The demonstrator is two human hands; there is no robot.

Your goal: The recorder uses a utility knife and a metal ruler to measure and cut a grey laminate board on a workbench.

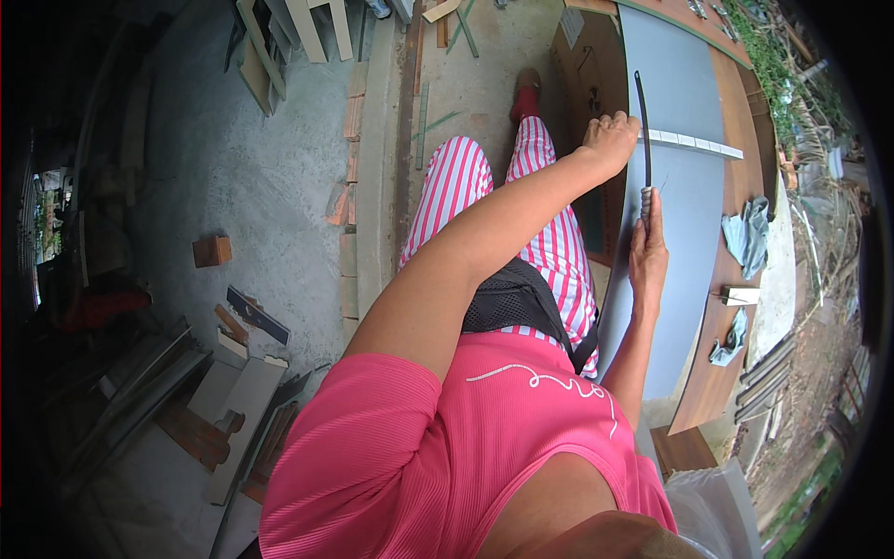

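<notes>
My left hand reaches across with its fingers curled round the near end of a pale, narrow strip with evenly spaced cross lines. The strip lies crosswise on a grey board and sticks out past its right side. In my right hand is the wrapped grip of a thin, dark, slightly curved blade with a hole near its tip, resembling a hacksaw blade. My index finger stretches along the grip. The blade crosses the strip just right of my left knuckles; whether they touch, I cannot tell.
A cardboard box stands beside the worktop. Light-blue cloths and a small block lie on the brown board at right. Bricks line the concrete floor; boards and offcuts are piled at lower left.
</notes>
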